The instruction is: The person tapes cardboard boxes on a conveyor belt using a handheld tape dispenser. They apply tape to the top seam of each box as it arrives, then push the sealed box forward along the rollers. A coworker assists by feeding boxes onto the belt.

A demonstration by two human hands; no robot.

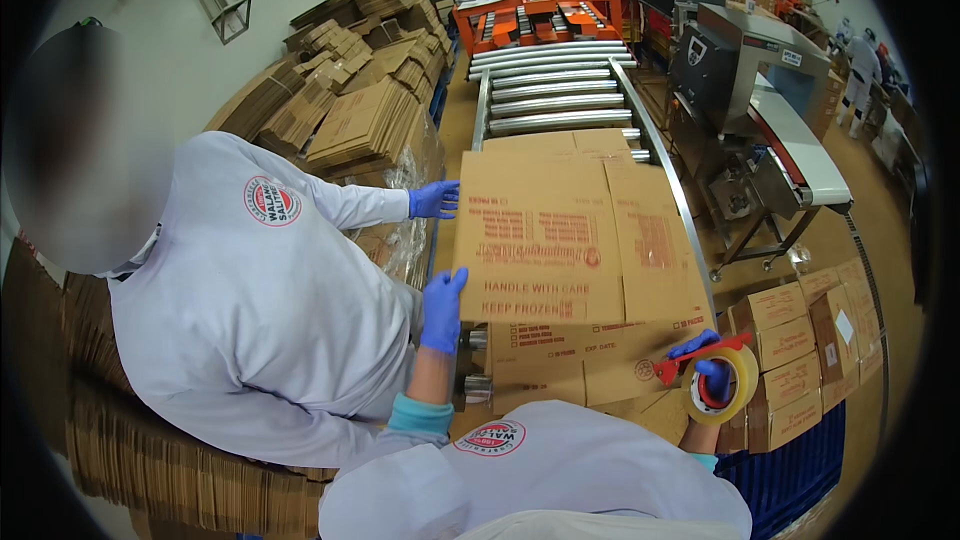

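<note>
Your fingers (447,285) of the left hand (442,312), in a blue glove, lie together and flat against the left edge of the flattened cardboard box (560,240), with the thumb up at the edge. The fingers of your right hand (706,368) are curled around the red handle of a tape dispenser (716,380); they grip it firmly, and the roll of clear tape hangs under the hand. The dispenser is at the lower right corner of the cardboard, just beside it; I cannot tell if it touches.

The box lies flat on the roller conveyor (555,90), in front of you, with red print on the top face. More flat cardboard (560,365) is under it, nearer to you.

On your left stands a co-worker in a white coat. The co-worker's gloved hand (434,199) is at the upper left corner of the same box, the fingers bent toward the edge.

Behind this person there are stacks of flat cartons (350,90). On your right, low, closed boxes (800,340) stand on a blue pallet (790,475).
</note>
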